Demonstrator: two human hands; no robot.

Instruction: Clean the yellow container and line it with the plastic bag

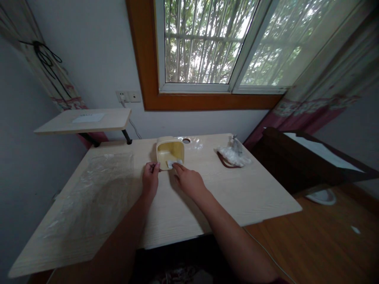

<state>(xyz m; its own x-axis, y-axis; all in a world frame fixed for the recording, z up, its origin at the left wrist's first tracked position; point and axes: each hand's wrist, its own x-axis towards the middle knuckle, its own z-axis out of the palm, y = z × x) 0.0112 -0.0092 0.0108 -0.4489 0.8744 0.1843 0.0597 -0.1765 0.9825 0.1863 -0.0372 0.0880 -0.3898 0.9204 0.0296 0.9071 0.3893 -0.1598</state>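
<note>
Left hand (151, 178) by squarish yellow plastic tub (171, 152), grip unclear, right hand (189, 180) flat, released, on white wipe (174, 162)

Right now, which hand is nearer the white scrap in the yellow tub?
Right. The right hand touches the scrap; the left hand is by the tub, at its left corner, off the scrap.

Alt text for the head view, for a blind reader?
On a wooden table, the left hand rests at the left edge of an open pale yellow container, and the right hand touches a small white piece at its front rim.
</note>
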